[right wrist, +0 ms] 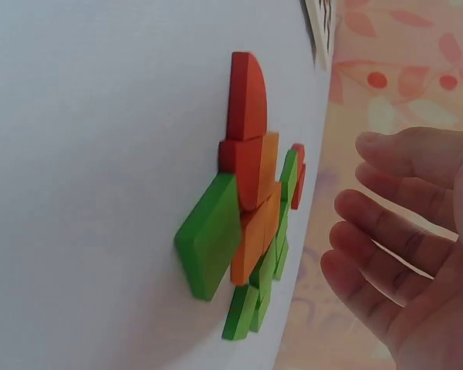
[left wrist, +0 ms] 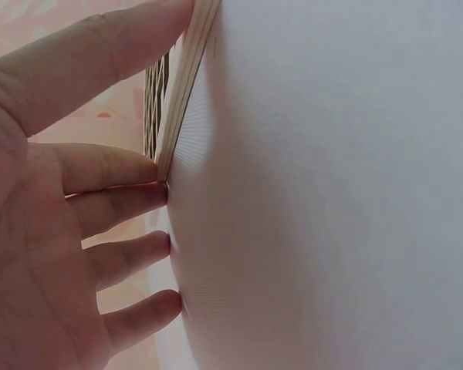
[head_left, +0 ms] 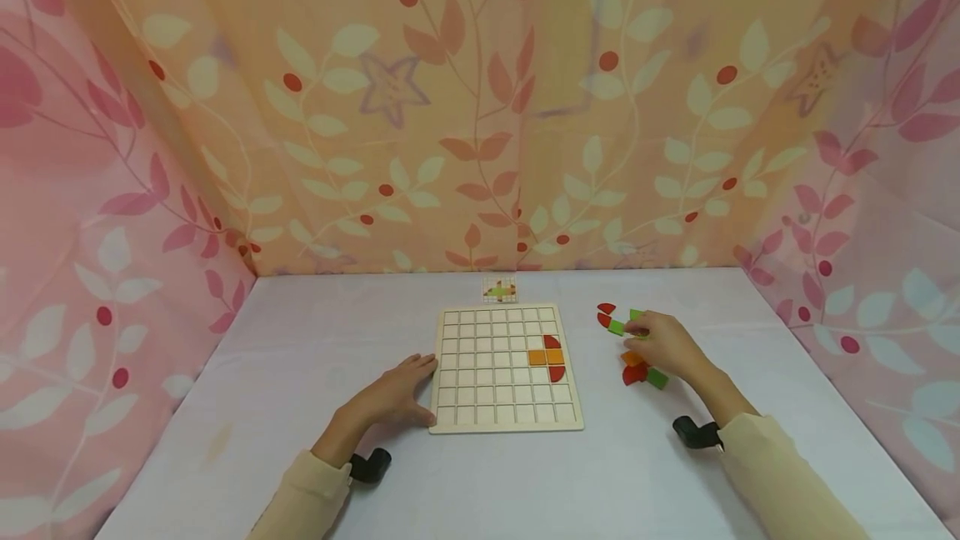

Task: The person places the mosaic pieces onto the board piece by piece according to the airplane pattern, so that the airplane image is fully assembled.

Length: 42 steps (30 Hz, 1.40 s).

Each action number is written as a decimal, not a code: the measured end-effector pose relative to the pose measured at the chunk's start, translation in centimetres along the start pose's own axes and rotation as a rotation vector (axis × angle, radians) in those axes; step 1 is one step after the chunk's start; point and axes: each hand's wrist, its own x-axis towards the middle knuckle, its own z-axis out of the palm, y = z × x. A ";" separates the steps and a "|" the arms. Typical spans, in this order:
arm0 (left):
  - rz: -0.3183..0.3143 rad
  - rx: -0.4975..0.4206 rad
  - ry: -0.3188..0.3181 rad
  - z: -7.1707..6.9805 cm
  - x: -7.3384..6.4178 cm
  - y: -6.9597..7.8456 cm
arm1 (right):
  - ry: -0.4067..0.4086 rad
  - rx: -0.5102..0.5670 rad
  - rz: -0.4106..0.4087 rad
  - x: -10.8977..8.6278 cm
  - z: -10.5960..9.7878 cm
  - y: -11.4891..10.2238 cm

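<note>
The right hand [head_left: 666,345] arches above the loose pieces, its grip empty as far as the wrist view shows: fingers loosely bent, thumb close to them. Its place just over the pieces suggests reaching or sorting. The forearm comes in from about 5 o'clock, palm turned down.

Around that grip, two red pieces [head_left: 603,320] and a green piece [head_left: 616,327] lie toward 10 o'clock; orange pieces [head_left: 632,359] and a red cluster [head_left: 634,374] bunch toward 7, with a green block [head_left: 657,378] at 6. They probably sit there to be in easy reach.

The gridded board [head_left: 480,375] lies flat on the counter [head_left: 480,486], at the pieces' 8 o'clock. On its 3 o'clock side, two orange squares [head_left: 537,357] stand between two red quarter-rounds [head_left: 557,373].

At the board's 8 o'clock, the left hand [head_left: 393,394] touches the edge, thumb at the near corner, fingers straight and spread, presumably steadying it. That forearm enters from 7 o'clock. A small patterned card [head_left: 499,289] lies just beyond the board at 12 o'clock, likely for easy viewing.
</note>
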 end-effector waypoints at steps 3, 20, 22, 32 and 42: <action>-0.002 0.001 0.007 0.1 0.1 -0.1 | 0.009 -0.021 0.014 -0.4 -0.2 0.6; -0.037 0.008 -0.011 0.7 -0.1 -0.2 | -0.038 -0.112 0.090 -1.7 0.6 2.7; -0.045 0.013 -0.019 0.7 -0.1 -0.2 | -0.058 -0.117 0.096 -1.7 0.6 2.7; -0.042 0.024 -0.017 -0.1 0.4 -0.1 | -0.076 -0.181 0.061 -0.8 0.1 2.8; -0.038 0.011 -0.027 0.1 0.3 0.0 | -0.083 -0.197 0.058 -0.9 0.5 2.4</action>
